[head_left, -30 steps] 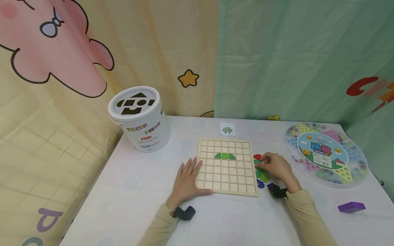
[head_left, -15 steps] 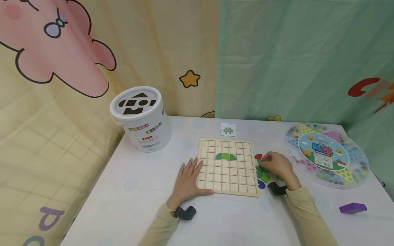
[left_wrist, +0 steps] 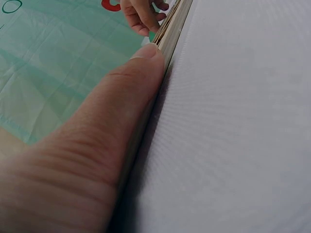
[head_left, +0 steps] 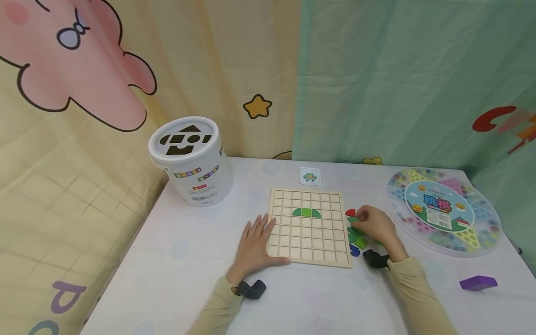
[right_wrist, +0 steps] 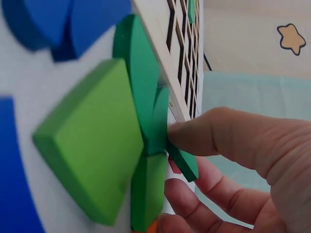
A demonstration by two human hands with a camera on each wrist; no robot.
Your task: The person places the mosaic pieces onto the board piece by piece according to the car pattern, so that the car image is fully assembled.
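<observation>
A square wooden grid board (head_left: 301,242) lies on the table, with two dark green quarter-round pieces and a light green square (head_left: 306,212) set in a row on it. My left hand (head_left: 252,249) rests spread at its left side, thumb along the front edge. Beside the right edge, my right hand (head_left: 377,227) pinches a dark green piece (right_wrist: 184,162) between thumb and finger. Under and around those fingers lie more loose pieces: a light green square (right_wrist: 92,141), dark green ones (right_wrist: 141,73), blue ones (right_wrist: 99,22) and a red one (head_left: 350,212).
A small picture card (head_left: 310,177) lies behind the board. At the back left stands a white bucket (head_left: 209,186) with shaped holes in its lid. A round clear game box (head_left: 444,242) sits at the right, a purple block (head_left: 478,283) in front of it.
My right hand has shifted slightly away from me over the loose pieces, fingers still together. The left hand and the board stay put.
</observation>
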